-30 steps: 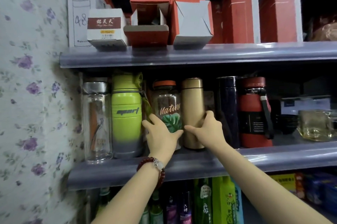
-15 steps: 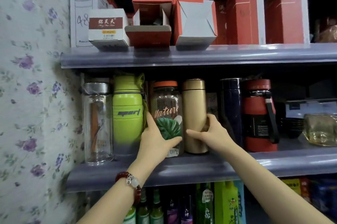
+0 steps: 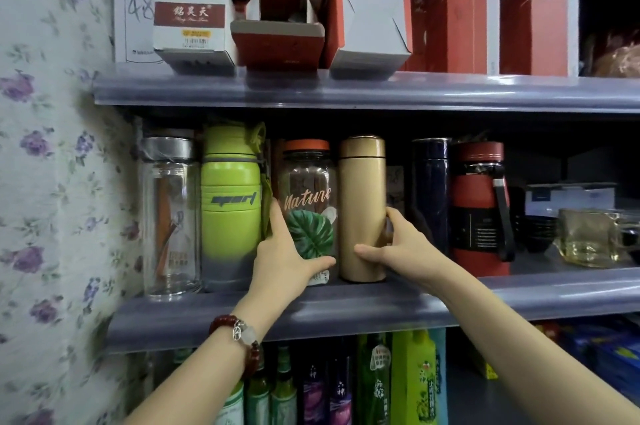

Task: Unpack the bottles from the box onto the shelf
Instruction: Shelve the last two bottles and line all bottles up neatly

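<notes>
On the middle shelf (image 3: 381,307) stand a row of bottles. My left hand (image 3: 287,251) wraps the lower part of a clear glass bottle (image 3: 308,196) with an orange lid, "Nature" lettering and a green leaf. My right hand (image 3: 398,248) grips the lower part of a tall gold flask (image 3: 362,196) right beside it. Both bottles stand upright on the shelf. An opened red box (image 3: 280,26) lies on the upper shelf (image 3: 346,92) above them.
Left of the glass bottle stand a lime green sport bottle (image 3: 231,203) and a clear tumbler (image 3: 171,216). Right of the flask are a dark blue flask (image 3: 429,192), a red jug (image 3: 479,206) and a glass dish (image 3: 595,237). Floral wallpaper (image 3: 52,182) bounds the left side.
Both hands have slid a little further in around the two bottles, and the gold flask and glass bottle now stand slightly closer to the shelf's front. The view has moved nearer.
</notes>
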### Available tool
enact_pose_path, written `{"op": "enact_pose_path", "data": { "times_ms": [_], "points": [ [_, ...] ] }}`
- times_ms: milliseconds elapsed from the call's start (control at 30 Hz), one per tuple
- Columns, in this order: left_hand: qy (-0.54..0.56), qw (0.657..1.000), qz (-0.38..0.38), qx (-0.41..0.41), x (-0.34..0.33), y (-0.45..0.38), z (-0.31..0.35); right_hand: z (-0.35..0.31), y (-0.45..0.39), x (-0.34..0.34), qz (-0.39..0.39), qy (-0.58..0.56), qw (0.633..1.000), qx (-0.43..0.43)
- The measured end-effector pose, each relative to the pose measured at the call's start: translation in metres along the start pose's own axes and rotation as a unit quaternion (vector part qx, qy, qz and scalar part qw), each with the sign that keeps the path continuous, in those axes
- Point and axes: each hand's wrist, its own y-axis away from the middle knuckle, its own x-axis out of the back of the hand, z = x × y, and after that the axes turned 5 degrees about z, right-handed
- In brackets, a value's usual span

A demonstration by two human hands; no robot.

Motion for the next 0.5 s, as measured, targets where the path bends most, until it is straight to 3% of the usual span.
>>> {"op": "enact_pose_path", "data": {
  "times_ms": [233,500],
  "points": [
    [0.014,1.000,-0.018,0.004,0.005,0.000,-0.002,0.001,0.004,0.004,-0.028,-0.022,0.999,0.003],
    [-0.033,0.999,-0.012,0.020,0.001,0.003,0.005,-0.003,0.013,0.004,-0.009,0.034,0.999,0.019]
  ]
}}
